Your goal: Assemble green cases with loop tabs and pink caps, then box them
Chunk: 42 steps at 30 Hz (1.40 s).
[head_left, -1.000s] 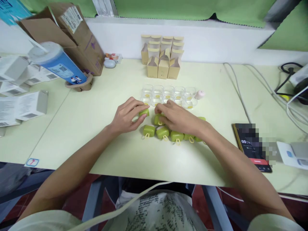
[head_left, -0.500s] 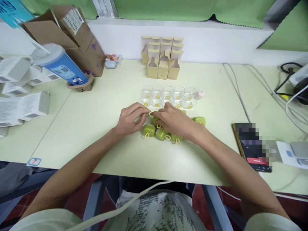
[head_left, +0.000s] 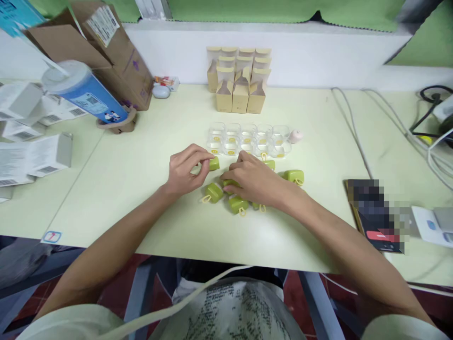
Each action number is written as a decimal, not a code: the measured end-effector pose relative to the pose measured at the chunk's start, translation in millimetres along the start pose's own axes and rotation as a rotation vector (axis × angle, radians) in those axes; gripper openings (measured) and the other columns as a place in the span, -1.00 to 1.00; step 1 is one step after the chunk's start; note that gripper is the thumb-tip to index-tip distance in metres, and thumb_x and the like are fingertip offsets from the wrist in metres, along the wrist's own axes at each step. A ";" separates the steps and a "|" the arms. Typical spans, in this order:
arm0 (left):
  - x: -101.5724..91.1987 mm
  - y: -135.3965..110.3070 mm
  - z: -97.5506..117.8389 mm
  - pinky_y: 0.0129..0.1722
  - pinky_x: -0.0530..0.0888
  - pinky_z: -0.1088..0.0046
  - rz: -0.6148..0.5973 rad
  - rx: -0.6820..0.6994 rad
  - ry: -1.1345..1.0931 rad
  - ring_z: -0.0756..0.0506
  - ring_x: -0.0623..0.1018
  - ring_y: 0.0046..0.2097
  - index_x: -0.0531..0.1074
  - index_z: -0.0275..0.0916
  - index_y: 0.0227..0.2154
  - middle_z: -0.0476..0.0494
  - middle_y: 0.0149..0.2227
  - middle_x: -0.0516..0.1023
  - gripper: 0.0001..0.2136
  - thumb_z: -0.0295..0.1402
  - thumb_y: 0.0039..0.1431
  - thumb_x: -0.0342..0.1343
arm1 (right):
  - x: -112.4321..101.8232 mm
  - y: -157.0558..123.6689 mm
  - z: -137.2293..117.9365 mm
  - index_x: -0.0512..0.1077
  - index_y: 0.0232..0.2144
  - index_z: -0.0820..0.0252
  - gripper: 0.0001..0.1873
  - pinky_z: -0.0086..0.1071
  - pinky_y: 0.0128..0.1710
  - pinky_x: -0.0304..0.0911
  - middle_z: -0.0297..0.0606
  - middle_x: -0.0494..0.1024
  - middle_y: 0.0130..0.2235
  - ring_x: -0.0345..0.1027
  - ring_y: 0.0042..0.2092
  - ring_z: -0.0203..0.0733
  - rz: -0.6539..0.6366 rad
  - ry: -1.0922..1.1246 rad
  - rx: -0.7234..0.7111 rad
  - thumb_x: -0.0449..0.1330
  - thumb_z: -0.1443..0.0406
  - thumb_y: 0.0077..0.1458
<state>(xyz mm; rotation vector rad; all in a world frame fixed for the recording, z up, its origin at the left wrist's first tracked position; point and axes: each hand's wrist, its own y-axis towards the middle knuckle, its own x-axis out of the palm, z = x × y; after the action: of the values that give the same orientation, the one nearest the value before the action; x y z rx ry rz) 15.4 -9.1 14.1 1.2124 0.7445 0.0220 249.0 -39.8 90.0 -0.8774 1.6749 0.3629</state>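
My left hand (head_left: 187,170) pinches a small green case (head_left: 214,164) between thumb and fingertips, just left of a loose group of the same cases. My right hand (head_left: 247,177) is bent over the middle of that group, its thumb and fingers closed around another green case (head_left: 230,184). Pale yellow loops hang from these cases. In front lie a tilted green case (head_left: 213,192) and a second green case (head_left: 238,204), and a lone green case (head_left: 294,176) sits to the right. Behind my hands stand several clear plastic cups (head_left: 231,141) with yellow stickers.
A pale pink piece (head_left: 296,136) lies beside the cups. Open small cartons (head_left: 240,97) stand by the wall. Left are a blue canister (head_left: 95,99), a cardboard box (head_left: 123,71) and white boxes (head_left: 46,153). A phone (head_left: 375,212) and a white cable (head_left: 352,127) are on the right.
My left hand has shifted left with its green case, away from my right hand. The cases in front have turned and moved. My right hand now grips a case in the group.
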 end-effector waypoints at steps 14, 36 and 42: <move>0.3 -1.0 4.8 -0.43 0.45 0.55 -0.017 0.018 -0.020 0.04 0.59 -0.37 0.57 -0.19 -0.12 -0.07 -0.26 0.67 -0.84 -0.55 0.38 0.15 | -17.3 -19.6 -1.1 0.74 -0.09 0.18 -0.81 -0.13 -0.02 0.10 -0.09 0.68 -0.18 0.27 -0.03 0.11 0.025 -0.066 -0.066 0.35 0.25 0.37; 0.0 -1.0 16.2 -0.30 0.67 0.48 -0.071 -0.020 -0.199 -0.04 0.67 -0.17 0.45 -0.15 0.34 -0.21 -0.02 0.66 -0.53 -0.48 0.41 0.23 | -17.7 -17.8 12.7 0.48 0.21 0.22 -0.63 -0.21 -0.10 0.23 -0.11 0.68 -0.01 0.48 -0.11 -0.04 0.267 0.087 -0.090 0.30 0.32 0.40; 1.3 -1.7 21.4 -0.23 0.77 0.45 -0.027 -0.074 -0.263 -0.09 0.68 -0.01 0.31 0.03 0.51 -0.27 0.18 0.54 -0.45 -0.26 0.54 0.21 | -21.0 -15.4 30.5 0.50 0.15 0.09 -0.64 -0.15 -0.04 0.43 -0.11 0.60 0.16 0.48 -0.12 -0.13 0.433 0.640 -0.222 0.36 0.17 0.38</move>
<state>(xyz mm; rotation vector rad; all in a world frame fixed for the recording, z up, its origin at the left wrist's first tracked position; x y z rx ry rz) 27.1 -27.1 15.2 1.1090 0.5252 -0.1288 282.7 -23.0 103.6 -0.8353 2.4672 0.6142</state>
